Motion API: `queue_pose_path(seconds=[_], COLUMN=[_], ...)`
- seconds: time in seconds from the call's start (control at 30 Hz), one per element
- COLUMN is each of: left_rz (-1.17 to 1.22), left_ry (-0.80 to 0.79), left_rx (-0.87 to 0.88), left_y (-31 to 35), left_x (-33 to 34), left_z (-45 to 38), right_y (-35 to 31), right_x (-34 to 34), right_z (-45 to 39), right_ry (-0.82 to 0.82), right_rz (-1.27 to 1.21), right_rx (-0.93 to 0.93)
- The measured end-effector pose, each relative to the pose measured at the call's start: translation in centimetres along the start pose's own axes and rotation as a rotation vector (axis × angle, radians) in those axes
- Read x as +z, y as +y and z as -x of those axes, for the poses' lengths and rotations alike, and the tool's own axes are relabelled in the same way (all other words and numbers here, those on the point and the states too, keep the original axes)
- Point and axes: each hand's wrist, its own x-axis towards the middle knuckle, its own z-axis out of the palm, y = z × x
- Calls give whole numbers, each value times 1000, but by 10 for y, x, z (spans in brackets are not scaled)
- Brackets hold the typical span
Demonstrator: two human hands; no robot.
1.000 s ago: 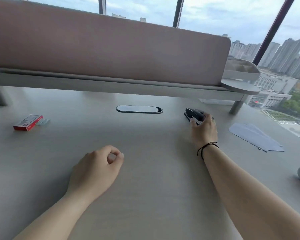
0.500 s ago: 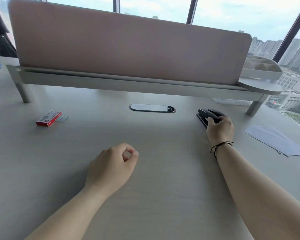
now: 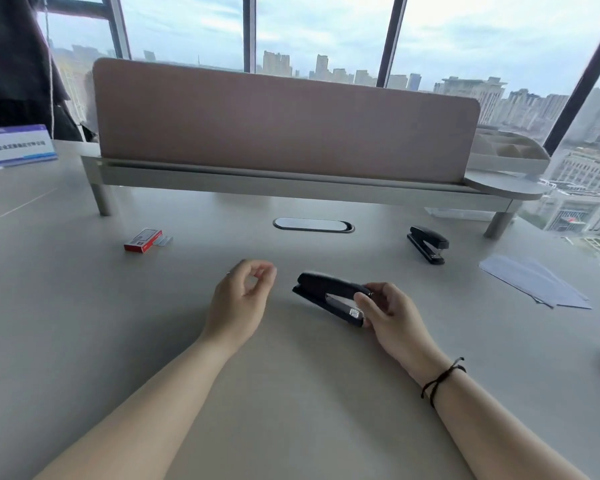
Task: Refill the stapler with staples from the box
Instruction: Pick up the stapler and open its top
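A black stapler (image 3: 326,296) lies near the middle of the desk, its front end gripped by my right hand (image 3: 390,315). My left hand (image 3: 241,299) hovers just to its left, fingers loosely curled around nothing, a short gap from the stapler. The red staple box (image 3: 142,240) rests far left on the desk, with a strip of loose staples (image 3: 163,241) beside its right end. A second black stapler (image 3: 427,244) sits at the back right under the shelf.
A raised shelf with a pink divider panel (image 3: 284,129) spans the back of the desk. An oval cable port (image 3: 313,225) lies below it. Several sheets of paper (image 3: 534,285) lie at the right. A small sign (image 3: 14,145) stands far left.
My right hand has pulled a stapler from the back right toward the desk's middle. My left hand has lifted and moved a little toward it. The camera has tilted up.
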Motion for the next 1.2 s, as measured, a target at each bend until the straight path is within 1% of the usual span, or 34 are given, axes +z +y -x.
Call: queue_pose_path(seconds=[0.03,0.1,0.17,0.23,0.3,0.37,0.5,0.63,0.7,0.8,0.97,1.13,1.2], left_rz=[44,116,172,229,223,170,-60,-292,-351,-383,-309,41,100], left_ry=[-10,-85,-208,-378,-529,-589,-619,-568,-546,-504,-545,-457,-463], left_rx=[-9,-50,-95,-122,-107,-56,72,251,334,390,372,216,209], left_y=[1,4,10,14,15,17,24,28,28,29,29,37,40], left_x=[-1,-5,-13,-25,-39,-50,-50,-41,-39,-36,-37,-49,-56], left_z=[3,10,20,37,58,78,98,107,109,111,111,107,103], right_y=[-5,-12,-18,-20,-24,-29,-33,-34,-33,-31,-31,-33,-34], right_x=[1,2,2,1,-2,-4,-4,-2,0,0,0,-2,-3], right_z=[13,40,64,85,101,111,115,118,116,114,112,110,110], right_ry=[-60,-169,-251,-319,-379,-422,-433,-443,-419,-409,-454,-440,-447], right_rz=[-19,-53,-76,-107,-123,-109,-16,103,149,151,137,139,138], right_rx=[-23,-64,-90,-97,-102,-128,-159,-195,-201,-190,-148,-127,-126])
